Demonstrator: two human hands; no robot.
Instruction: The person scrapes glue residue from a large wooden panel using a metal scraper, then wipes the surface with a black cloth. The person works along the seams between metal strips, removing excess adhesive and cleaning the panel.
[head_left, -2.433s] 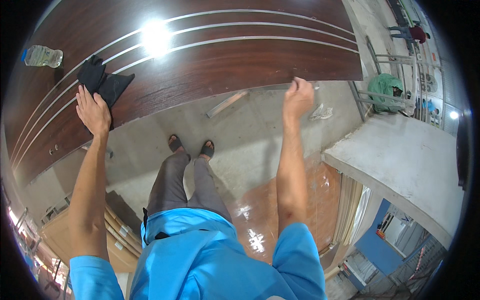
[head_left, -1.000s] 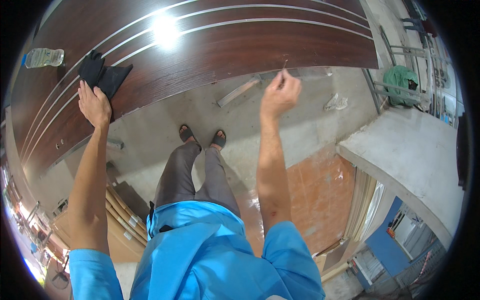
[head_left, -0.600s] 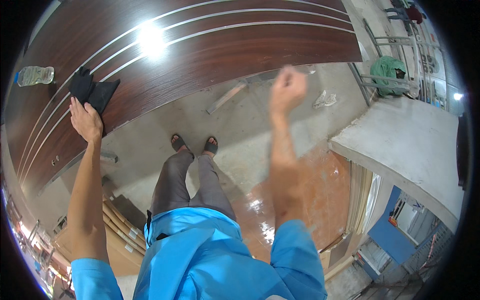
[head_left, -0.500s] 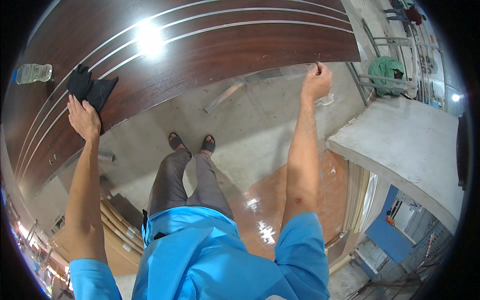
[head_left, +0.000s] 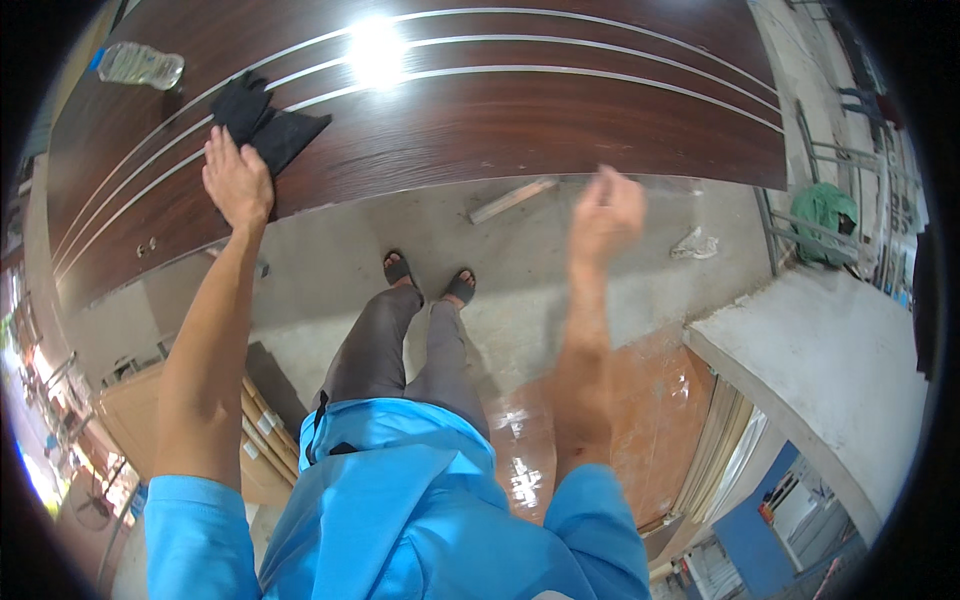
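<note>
A large dark brown wood-grain panel (head_left: 450, 130) with several pale inlaid strips stretches across in front of me. My left hand (head_left: 238, 182) lies flat on its left part, fingers stretched out, the fingertips against a crumpled black cloth (head_left: 275, 135). Over the panel's near edge, right of the middle, my right hand (head_left: 607, 212) is raised and blurred by motion. Its fingers look curled and pinched together; whether something small is between them is too smeared to see.
A clear plastic bottle (head_left: 143, 66) with a blue cap lies on its side at the panel's far left. A pale ledge (head_left: 810, 330) stands at my right, with a green cloth bundle (head_left: 825, 222) beyond it. A wood piece (head_left: 510, 200) lies on the floor under the panel's edge.
My right hand has moved left along the panel's near edge. My left hand stays by the black cloth. The whole view has shifted, so the panel appears farther right.
</note>
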